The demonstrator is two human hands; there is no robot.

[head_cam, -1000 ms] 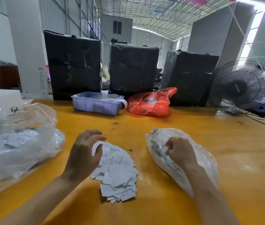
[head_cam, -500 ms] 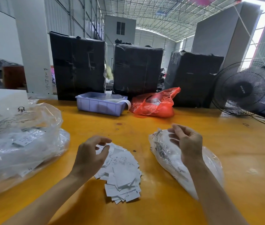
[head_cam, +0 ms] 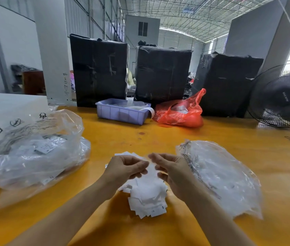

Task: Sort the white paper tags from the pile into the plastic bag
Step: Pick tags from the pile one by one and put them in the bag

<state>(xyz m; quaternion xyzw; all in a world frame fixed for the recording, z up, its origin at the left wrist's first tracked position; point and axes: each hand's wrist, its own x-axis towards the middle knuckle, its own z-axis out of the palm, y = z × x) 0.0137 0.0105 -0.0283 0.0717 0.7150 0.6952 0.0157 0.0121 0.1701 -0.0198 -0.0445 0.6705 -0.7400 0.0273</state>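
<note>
I saw both hands over the tag pile (head_cam: pixel 147 196) | left hand (head_cam: pixel 124 169) fingers curled, pinching a tag | right hand (head_cam: pixel 173 170) fingers loosely curled, grip unclear | plastic bag (head_cam: pixel 226 176) lay right on the surface (head_cam: pixel 158 132)

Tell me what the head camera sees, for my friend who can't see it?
Two hands, the left hand and the right hand, meet above a pile of white paper tags on a yellow table. A clear plastic bag lies just right of the pile. Behind sit a purple bin, a red bag and a fan.
</note>
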